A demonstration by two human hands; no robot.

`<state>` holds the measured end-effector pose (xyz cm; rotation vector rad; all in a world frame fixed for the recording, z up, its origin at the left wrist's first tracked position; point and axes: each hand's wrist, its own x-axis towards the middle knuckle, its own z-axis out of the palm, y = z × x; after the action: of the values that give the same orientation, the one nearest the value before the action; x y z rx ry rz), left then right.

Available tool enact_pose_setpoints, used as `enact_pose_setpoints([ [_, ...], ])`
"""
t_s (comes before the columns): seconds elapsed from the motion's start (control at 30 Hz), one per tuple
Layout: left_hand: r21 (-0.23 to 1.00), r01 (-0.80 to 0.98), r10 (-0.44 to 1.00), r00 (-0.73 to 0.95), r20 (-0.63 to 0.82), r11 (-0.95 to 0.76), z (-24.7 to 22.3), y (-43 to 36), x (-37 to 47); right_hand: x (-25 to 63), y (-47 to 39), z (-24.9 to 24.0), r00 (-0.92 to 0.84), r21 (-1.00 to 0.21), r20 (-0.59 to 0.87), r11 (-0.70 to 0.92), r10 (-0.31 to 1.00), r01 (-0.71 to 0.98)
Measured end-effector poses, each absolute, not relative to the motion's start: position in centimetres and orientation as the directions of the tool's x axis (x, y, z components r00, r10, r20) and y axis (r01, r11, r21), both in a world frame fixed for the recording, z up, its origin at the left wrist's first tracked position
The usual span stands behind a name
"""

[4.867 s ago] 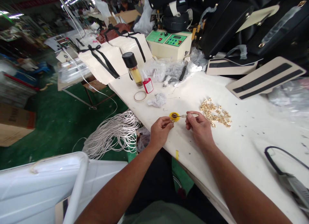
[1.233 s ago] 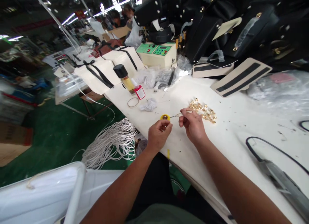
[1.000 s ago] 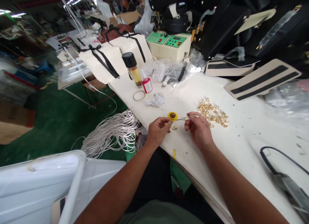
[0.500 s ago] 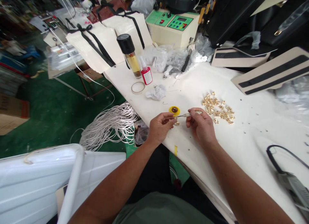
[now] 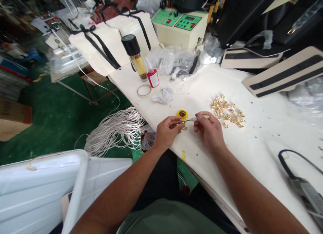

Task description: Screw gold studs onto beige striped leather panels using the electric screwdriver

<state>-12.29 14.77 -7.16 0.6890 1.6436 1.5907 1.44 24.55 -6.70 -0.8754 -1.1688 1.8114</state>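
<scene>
Between the fingertips of my left hand [image 5: 168, 130] is a small gold metal fitting [image 5: 183, 122], mostly covered by the fingers. My right hand [image 5: 209, 129] is closed around the pale handle of a thin-tipped hand tool, like an awl or small screwdriver [image 5: 193, 119]. Its dark tip points left and meets the fitting, though the exact contact is too small to make out. Just beyond the fingertips lies a yellow ring-shaped roll with a brown centre [image 5: 182, 114]. To the right of my right hand, a loose pile of gold fittings [image 5: 227, 112] is spread on the white table [image 5: 252, 153].
A red bottle [image 5: 153, 78], a black-capped jar [image 5: 138, 60] and crumpled white material [image 5: 164, 95] stand left of centre. At the back is a green-panelled control box [image 5: 180, 28]. Strapped beige panels [image 5: 285, 74] lie right. White cord [image 5: 113, 131] is heaped on the floor.
Both hands stay in nearly the same place. The tool's tip has shifted very slightly left at the fitting, and the view has moved a little.
</scene>
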Motion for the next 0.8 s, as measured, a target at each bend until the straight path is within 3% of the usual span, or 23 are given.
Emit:
enact_pose_setpoints([
  [0.3, 0.991, -0.101, 0.793, -0.596, -0.131, 0.087, -7.4, 14.7, -12.3, 1.6, 24.6, -6.8, -0.437, -0.962, -0.082, -0.186, 0.895, -0.200],
  [0.6, 0.994, 0.025, 0.808, -0.585, -0.072, 0.107, -7.6, 14.3, -12.3, 2.2, 24.0, -5.2, -0.428, -0.989, 0.092, 0.134, 0.899, 0.070],
  [0.7, 0.995, 0.017, 0.804, -0.590, -0.072, 0.102, -7.6, 14.4, -12.3, 2.1, 23.9, -4.9, -0.429, -0.997, 0.045, 0.070, 0.902, 0.042],
  [0.8, 0.994, 0.024, 0.785, -0.616, -0.071, 0.109, -7.5, 14.6, -12.3, 2.0, 24.2, -5.1, -0.395, -0.994, -0.025, -0.066, 0.918, -0.092],
])
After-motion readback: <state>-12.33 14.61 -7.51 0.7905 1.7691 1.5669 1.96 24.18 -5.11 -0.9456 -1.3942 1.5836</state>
